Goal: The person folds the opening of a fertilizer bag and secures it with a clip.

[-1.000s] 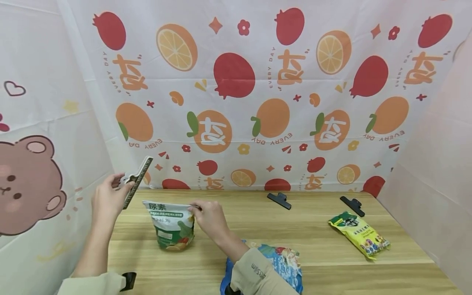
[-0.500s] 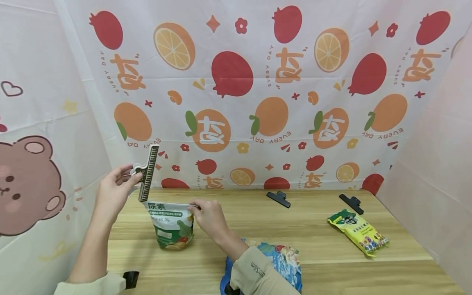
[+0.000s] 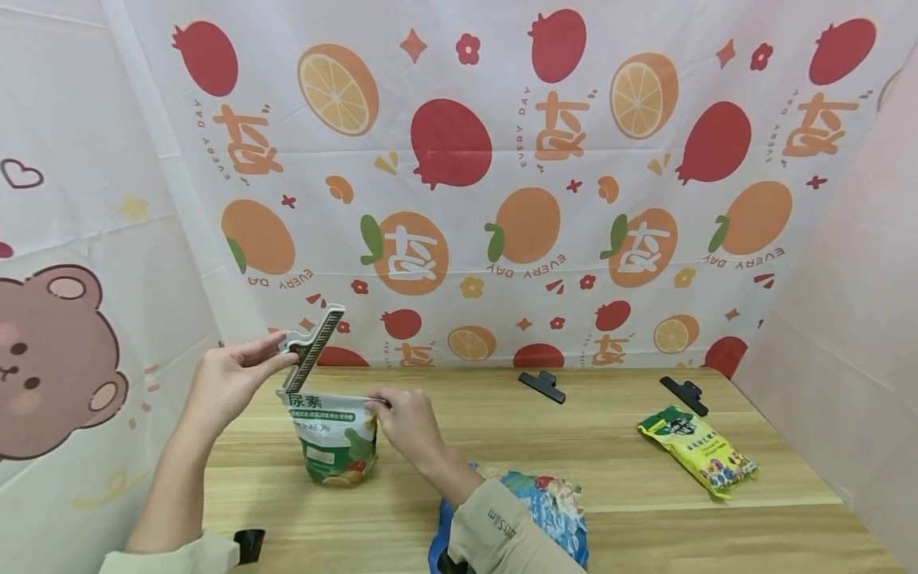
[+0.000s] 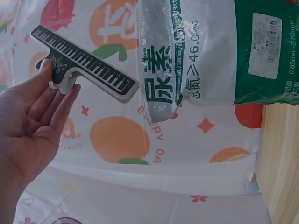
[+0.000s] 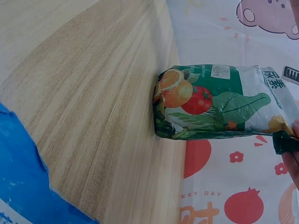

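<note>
A white and green bag (image 3: 333,446) printed with vegetables stands upright on the table. Its top right corner is pinched by my right hand (image 3: 412,422); in the right wrist view, the fingers (image 5: 293,163) hold that corner of the bag (image 5: 210,102). My left hand (image 3: 233,379) pinches a clip (image 3: 315,348) with a black, piano-key-patterned front by its handles. The clip is tilted, its lower end right by the bag's top left corner. In the left wrist view the clip (image 4: 84,60) lies close to the bag's top edge; I cannot tell whether they touch.
A blue bag (image 3: 552,518) lies partly under my right forearm. To the right are a yellow bag (image 3: 699,454) and two black clips, one mid-back (image 3: 543,387) and another clip (image 3: 684,395) farther right. A printed curtain (image 3: 459,239) hangs behind the wooden table (image 3: 645,542).
My left hand has brought the clip rightward to the bag's top left corner, turning it upright and then tilting it again. The right hand and the bag stay in place.
</note>
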`<state>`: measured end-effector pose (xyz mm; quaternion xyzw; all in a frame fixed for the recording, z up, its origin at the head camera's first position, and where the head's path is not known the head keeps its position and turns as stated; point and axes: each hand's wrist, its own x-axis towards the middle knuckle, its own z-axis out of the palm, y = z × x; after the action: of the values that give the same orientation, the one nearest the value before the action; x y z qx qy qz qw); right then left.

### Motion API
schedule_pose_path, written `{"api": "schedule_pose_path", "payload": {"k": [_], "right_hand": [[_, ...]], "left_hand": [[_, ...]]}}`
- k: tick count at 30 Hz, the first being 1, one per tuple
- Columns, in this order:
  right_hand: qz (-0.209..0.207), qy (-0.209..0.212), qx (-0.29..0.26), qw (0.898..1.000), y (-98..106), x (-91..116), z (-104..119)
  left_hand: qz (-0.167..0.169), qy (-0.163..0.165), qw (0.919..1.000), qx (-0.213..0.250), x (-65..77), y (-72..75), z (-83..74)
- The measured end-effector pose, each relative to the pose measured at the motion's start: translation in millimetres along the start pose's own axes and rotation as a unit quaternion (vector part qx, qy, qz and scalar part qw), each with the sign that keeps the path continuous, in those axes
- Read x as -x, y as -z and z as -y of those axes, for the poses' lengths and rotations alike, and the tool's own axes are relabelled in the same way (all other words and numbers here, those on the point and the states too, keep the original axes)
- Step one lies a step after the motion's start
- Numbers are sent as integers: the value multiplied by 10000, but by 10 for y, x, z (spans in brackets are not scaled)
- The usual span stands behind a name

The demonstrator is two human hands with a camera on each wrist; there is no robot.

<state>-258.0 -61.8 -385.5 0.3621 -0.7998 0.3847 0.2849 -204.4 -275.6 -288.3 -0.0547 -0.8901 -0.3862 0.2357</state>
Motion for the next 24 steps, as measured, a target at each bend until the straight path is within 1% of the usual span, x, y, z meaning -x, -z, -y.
{"api": "schedule_pose_path", "payload": {"k": [3, 4, 6, 7, 9, 11, 13, 17, 21, 24], "right_hand": [[5, 22, 70, 10000, 3, -2, -1], [5, 33, 69, 10000, 3, -3, 0], [6, 41, 82, 10000, 1, -3, -3], [6, 38, 83, 10000, -1, -3, -5], [4, 31, 84, 10000, -1, -5, -7], [-5, 9, 57, 10000, 1, -5, -10], [-20, 12, 28, 10000, 3, -6, -7], [-93, 114, 58, 9999, 0, -8, -10], [-136, 128, 38, 9998, -10, 1, -13], [-105, -84, -76, 9999, -11, 15, -9]], "left_hand": [[99, -151, 9998, -92, 7, 11, -20], [110, -290, 9994, -124, 9, 9, -19], [179, -797, 9966, -113, 9, 5, -6], [237, -1085, 9937, -115, 9, 1, 2], [363, -1613, 9861, -175, 3, -17, 16], [519, -2011, 9778, -277, -6, -31, 21], [645, -2207, 9724, -405, -18, -42, 18], [792, -2499, 9630, -626, -48, -59, 15], [1055, -2561, 9584, -691, -76, -66, 6], [1300, -2578, 9547, -717, -105, -75, -5]]}}
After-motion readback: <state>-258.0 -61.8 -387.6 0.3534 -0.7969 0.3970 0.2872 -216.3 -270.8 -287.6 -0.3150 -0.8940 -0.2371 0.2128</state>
